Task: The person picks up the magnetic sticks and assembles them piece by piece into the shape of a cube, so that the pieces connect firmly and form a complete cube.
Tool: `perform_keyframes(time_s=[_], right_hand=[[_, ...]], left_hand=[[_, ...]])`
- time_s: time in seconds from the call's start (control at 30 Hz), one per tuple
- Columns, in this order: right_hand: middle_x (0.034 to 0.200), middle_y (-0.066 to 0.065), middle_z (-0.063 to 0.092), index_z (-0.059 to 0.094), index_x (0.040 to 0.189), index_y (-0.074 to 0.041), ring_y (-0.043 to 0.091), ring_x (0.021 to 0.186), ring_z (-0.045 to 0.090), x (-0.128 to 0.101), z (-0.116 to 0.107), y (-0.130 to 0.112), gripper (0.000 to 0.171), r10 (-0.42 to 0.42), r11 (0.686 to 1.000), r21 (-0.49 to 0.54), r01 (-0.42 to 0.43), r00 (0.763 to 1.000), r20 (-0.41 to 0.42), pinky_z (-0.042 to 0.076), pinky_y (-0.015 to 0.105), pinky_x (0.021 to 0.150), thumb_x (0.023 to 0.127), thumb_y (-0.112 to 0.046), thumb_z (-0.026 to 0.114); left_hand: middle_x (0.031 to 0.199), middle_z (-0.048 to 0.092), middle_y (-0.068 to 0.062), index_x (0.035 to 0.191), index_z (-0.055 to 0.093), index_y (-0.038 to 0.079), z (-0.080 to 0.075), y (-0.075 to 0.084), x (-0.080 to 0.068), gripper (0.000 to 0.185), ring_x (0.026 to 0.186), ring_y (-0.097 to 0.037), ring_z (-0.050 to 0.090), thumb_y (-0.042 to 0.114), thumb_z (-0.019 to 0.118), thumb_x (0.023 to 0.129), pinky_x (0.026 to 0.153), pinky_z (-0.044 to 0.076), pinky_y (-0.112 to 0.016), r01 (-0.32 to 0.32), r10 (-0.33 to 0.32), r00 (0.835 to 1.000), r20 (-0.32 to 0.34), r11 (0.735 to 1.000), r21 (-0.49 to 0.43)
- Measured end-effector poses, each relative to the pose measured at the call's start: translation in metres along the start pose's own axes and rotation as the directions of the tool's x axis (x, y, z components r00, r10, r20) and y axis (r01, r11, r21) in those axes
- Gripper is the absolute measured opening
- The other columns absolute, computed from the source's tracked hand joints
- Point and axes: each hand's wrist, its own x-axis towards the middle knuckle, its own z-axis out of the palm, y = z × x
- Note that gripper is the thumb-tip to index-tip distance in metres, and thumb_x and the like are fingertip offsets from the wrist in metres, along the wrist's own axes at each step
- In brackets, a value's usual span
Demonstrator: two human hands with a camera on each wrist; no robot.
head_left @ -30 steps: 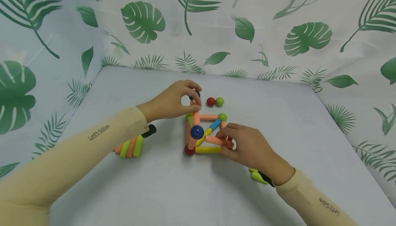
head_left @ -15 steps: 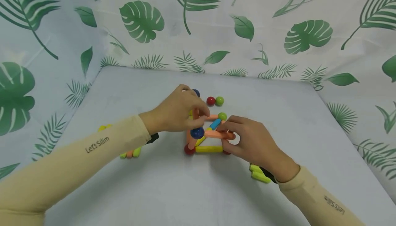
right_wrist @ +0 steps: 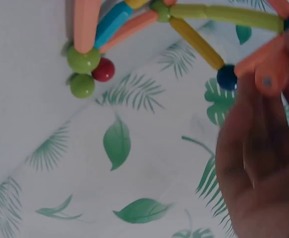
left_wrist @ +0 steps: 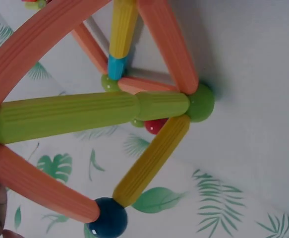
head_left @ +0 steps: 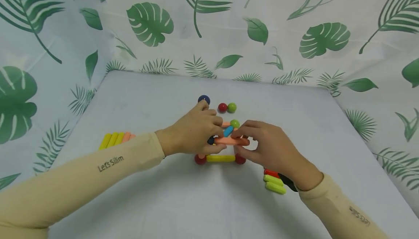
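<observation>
Near the middle of the table point(head_left: 137, 97), the rod-and-ball frame point(head_left: 220, 148) stands between both hands. The left hand point(head_left: 194, 131) curls its fingers round the frame's left side, while the right hand point(head_left: 270, 148) pinches the end of the orange rod point(head_left: 230, 141) lying across its top. A dark blue ball point(head_left: 204, 99), a red ball point(head_left: 222, 107) and a green ball point(head_left: 232, 107) sit just behind, toward the far edge.

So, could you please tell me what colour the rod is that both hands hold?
Orange rod; clearest in the head view.

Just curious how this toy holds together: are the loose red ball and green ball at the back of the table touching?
Touching. In the head view the red ball and green ball sit side by side with no gap visible between them.
</observation>
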Motion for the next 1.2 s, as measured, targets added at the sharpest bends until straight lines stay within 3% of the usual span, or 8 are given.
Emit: perform_keyframes(time_s=[0.17,0.33,0.57,0.67,0.83,0.9,1.03,1.2], right_hand=[[0.114,-0.011,0.068,0.070,0.124,-0.018,0.010,0.099,0.062,0.009,-0.017,0.027,0.032,0.042,0.974,0.211,-0.084,0.979,0.198,0.054,0.036,0.084,0.092,-0.019,0.076],[0.119,0.003,0.069,0.064,0.134,-0.009,0.022,0.106,0.066,0.038,-0.011,0.073,0.032,0.196,0.940,0.247,-0.235,0.965,0.172,0.053,0.045,0.091,0.102,-0.013,0.061],[0.139,0.013,0.059,0.054,0.144,-0.006,0.033,0.123,0.059,0.071,0.026,0.124,0.040,0.345,0.878,0.292,-0.380,0.924,0.166,0.048,0.052,0.100,0.104,-0.008,0.051],[0.150,0.014,0.049,0.047,0.150,-0.007,0.034,0.136,0.048,0.079,0.039,0.132,0.046,0.362,0.882,0.235,-0.409,0.906,0.217,0.042,0.054,0.106,0.104,-0.007,0.046],[0.157,0.015,0.039,0.042,0.153,-0.003,0.036,0.146,0.032,0.087,0.053,0.131,0.051,0.338,0.929,0.056,-0.367,0.898,0.281,0.028,0.055,0.114,0.103,-0.009,0.047],[0.152,0.017,0.046,0.050,0.148,-0.002,0.037,0.143,0.038,0.086,0.055,0.129,0.047,0.358,0.933,-0.047,-0.357,0.903,0.237,0.032,0.055,0.113,0.102,-0.013,0.050],[0.139,0.019,0.057,0.061,0.136,-0.003,0.038,0.122,0.057,0.080,0.056,0.129,0.041,0.437,0.887,-0.204,-0.414,0.895,0.086,0.047,0.056,0.098,0.099,-0.020,0.056],[0.131,0.020,0.062,0.062,0.135,-0.005,0.038,0.113,0.061,0.073,0.057,0.133,0.039,0.458,0.879,-0.192,-0.437,0.886,0.080,0.049,0.056,0.093,0.100,-0.024,0.061]], left_hand=[[0.072,0.055,0.008,0.075,0.074,0.021,0.007,-0.004,-0.004,0.023,0.066,-0.012,0.049,0.040,0.074,0.088,0.074,0.033,-0.039,-0.064,0.064,0.992,-0.111,0.998,0.004],[0.068,0.056,0.008,0.071,0.074,0.022,0.010,-0.007,-0.007,0.022,0.064,-0.009,0.053,0.039,0.074,0.085,0.070,0.032,-0.038,-0.072,0.073,0.983,-0.170,0.997,0.013],[0.076,0.065,0.008,0.070,0.072,0.022,0.014,-0.007,-0.008,0.020,0.065,-0.008,0.059,0.037,0.076,0.083,0.072,0.031,-0.039,-0.081,0.083,0.976,-0.203,0.997,0.016],[0.078,0.066,0.008,0.074,0.074,0.022,0.014,-0.007,-0.007,0.019,0.065,-0.008,0.058,0.038,0.076,0.084,0.073,0.032,-0.039,-0.082,0.084,0.976,-0.199,0.996,0.018],[0.081,0.069,0.006,0.072,0.073,0.020,0.015,-0.006,-0.007,0.024,0.065,-0.008,0.060,0.039,0.075,0.085,0.072,0.034,-0.038,-0.093,0.094,0.969,-0.229,0.996,0.016],[0.083,0.070,0.006,0.070,0.070,0.019,0.016,-0.006,-0.007,0.025,0.066,-0.007,0.060,0.039,0.075,0.085,0.072,0.034,-0.038,-0.094,0.093,0.967,-0.238,0.996,0.010],[0.072,0.058,0.006,0.067,0.061,0.017,0.016,-0.007,-0.005,0.028,0.065,-0.009,0.053,0.036,0.072,0.084,0.072,0.033,-0.038,-0.089,0.086,0.970,-0.229,0.996,-0.006],[0.068,0.049,0.006,0.067,0.057,0.016,0.019,-0.011,-0.005,0.028,0.068,-0.012,0.051,0.034,0.071,0.083,0.073,0.036,-0.037,-0.104,0.094,0.969,-0.227,0.994,-0.035]])
